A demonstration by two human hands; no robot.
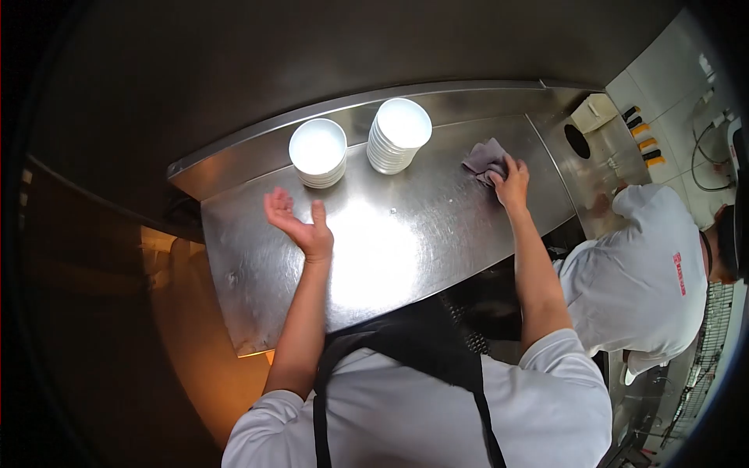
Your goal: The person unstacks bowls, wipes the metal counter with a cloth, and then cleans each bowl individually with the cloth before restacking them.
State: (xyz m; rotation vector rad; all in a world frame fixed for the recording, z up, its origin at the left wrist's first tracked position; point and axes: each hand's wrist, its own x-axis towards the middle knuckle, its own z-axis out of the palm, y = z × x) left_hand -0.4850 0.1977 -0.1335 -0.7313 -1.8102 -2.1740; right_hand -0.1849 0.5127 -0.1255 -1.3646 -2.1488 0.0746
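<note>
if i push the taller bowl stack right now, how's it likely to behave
The stack could tip if pushed high up, as it stands tall and narrow. Pushed low, it may slide fairly easily, since the metal table looks smooth and shiny. The bowls would probably move together at first, being nested.

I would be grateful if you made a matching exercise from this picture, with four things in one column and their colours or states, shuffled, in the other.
Column one
1. left hand
2. right hand
3. taller bowl stack
4. apron

Column two
A. white, standing beside a shorter bowl stack
B. open, holding nothing
C. black, worn over a white shirt
D. holding a purplish-grey cloth

Right pairs: 1-B, 2-D, 3-A, 4-C
</note>
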